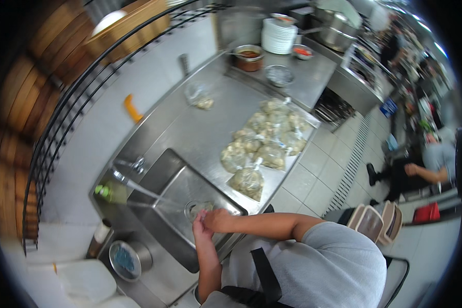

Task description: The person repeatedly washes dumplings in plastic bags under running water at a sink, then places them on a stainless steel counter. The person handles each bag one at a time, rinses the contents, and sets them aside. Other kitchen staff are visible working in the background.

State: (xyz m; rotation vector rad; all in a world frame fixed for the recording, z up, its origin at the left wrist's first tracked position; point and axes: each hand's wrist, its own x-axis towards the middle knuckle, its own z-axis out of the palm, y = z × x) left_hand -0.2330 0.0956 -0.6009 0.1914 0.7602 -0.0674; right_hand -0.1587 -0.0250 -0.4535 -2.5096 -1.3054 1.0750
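Observation:
My left hand point(203, 227) and my right hand point(217, 220) meet over the near side of a stainless steel sink point(169, 235). Both are closed around the top of what looks like a clear plastic bag point(203, 208), which hangs by the round drain; fingers hide part of it. Water runs from the faucet point(119, 175) into the basin. Tied clear bags of pale, lumpy food point(248, 183) cluster on the steel counter point(188, 134) beyond the sink. One more bag point(200, 96) lies apart near the wall.
A steel pot with blue contents point(125, 261) and white plastic jugs point(86, 281) stand left. Farther off are stacked white plates point(279, 36), a sauce pot point(249, 57) and a metal bowl point(279, 75). A green-capped bottle point(103, 191) is behind the sink. Other people point(431, 165) are at right.

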